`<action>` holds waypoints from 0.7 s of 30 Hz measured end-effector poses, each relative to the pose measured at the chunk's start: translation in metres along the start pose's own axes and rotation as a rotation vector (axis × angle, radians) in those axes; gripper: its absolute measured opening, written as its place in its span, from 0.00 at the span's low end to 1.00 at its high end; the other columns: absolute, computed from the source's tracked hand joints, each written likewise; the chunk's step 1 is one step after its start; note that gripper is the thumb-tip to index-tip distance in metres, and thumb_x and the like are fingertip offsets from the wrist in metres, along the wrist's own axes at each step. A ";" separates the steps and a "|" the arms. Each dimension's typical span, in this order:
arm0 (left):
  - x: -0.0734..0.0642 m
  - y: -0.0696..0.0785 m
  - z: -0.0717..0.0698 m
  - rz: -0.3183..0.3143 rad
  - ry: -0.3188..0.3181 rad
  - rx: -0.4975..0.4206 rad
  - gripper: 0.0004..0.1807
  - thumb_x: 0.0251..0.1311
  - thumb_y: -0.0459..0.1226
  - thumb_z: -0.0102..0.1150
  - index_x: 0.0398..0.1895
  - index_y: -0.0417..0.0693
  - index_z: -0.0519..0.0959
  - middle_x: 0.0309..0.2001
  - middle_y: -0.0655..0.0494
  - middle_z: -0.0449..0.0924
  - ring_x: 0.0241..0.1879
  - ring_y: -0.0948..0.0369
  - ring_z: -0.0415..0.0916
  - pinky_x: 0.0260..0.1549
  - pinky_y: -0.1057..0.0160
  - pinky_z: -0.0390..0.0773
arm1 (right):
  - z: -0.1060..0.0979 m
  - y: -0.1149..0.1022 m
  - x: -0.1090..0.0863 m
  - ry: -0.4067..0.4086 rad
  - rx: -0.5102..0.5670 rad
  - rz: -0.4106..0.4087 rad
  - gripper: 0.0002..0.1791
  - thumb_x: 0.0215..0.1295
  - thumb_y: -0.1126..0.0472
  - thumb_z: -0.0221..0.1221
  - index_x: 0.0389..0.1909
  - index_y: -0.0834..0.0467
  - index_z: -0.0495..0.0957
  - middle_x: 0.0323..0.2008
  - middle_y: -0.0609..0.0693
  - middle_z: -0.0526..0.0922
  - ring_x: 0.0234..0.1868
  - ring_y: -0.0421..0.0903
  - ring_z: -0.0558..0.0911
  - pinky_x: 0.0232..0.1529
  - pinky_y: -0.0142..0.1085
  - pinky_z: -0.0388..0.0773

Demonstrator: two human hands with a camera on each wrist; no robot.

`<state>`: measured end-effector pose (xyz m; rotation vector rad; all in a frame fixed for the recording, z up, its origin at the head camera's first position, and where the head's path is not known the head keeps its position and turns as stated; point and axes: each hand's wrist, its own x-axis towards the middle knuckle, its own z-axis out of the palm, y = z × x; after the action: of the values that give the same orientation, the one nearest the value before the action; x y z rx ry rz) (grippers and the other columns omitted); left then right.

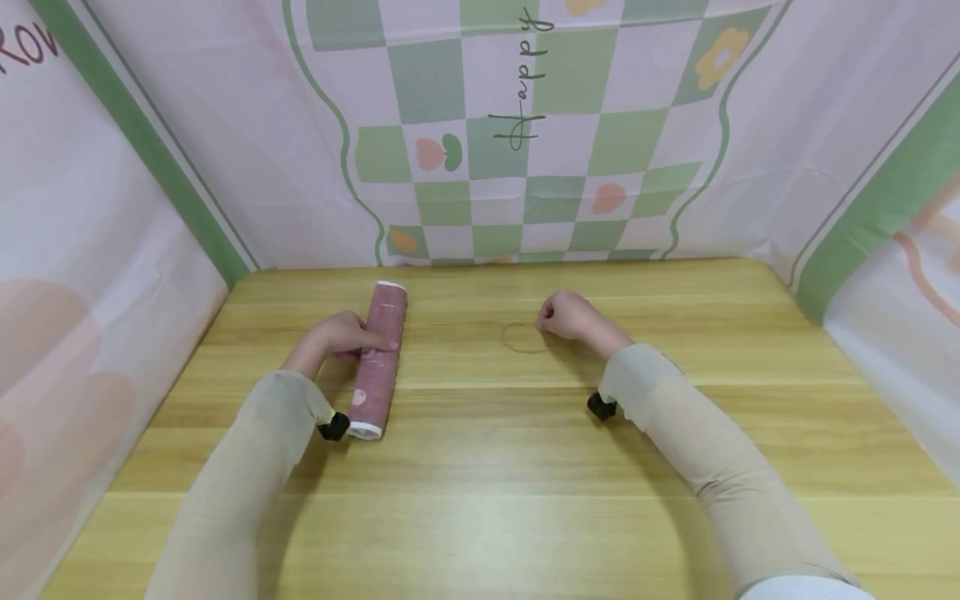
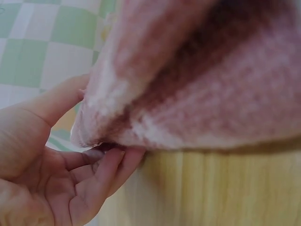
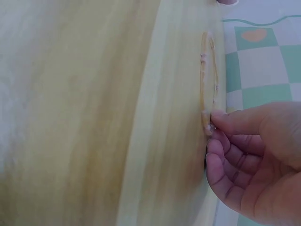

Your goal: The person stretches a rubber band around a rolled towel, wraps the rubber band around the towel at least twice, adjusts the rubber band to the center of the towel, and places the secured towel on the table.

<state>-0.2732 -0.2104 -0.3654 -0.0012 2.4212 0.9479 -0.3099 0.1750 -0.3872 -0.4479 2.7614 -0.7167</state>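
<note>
A rolled pink towel [image 1: 376,383] with white end edges and pale motifs lies lengthwise on the left half of the table. My left hand [image 1: 341,335] grips it near its middle, thumb on top and fingers tucked beneath the side. Close up in the left wrist view, the towel's fuzzy folds [image 2: 225,99] fill the upper right. At the right, my right hand [image 1: 568,317] pinches one end of a thin tan rubber band [image 3: 203,77] between thumb and fingertips. The band forms a loop stretching leftward from the fingers, low over the wood.
The wood-grain table [image 1: 480,467] runs back to a fabric backdrop [image 1: 495,192] with green and white checks. Fabric side walls [image 1: 97,275] rise along the left and right edges. A small black camera [image 1: 602,407] sits under each wrist.
</note>
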 end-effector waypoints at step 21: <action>0.001 0.004 0.005 -0.003 0.008 -0.084 0.30 0.64 0.43 0.67 0.55 0.25 0.71 0.36 0.48 0.75 0.33 0.59 0.73 0.34 0.65 0.78 | -0.005 0.000 -0.004 0.002 0.086 -0.008 0.04 0.72 0.69 0.56 0.37 0.65 0.78 0.33 0.56 0.82 0.34 0.49 0.78 0.37 0.40 0.77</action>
<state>-0.2725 -0.2043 -0.3664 -0.0388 2.3860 1.0487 -0.3080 0.1788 -0.3822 -0.4404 2.7200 -0.8345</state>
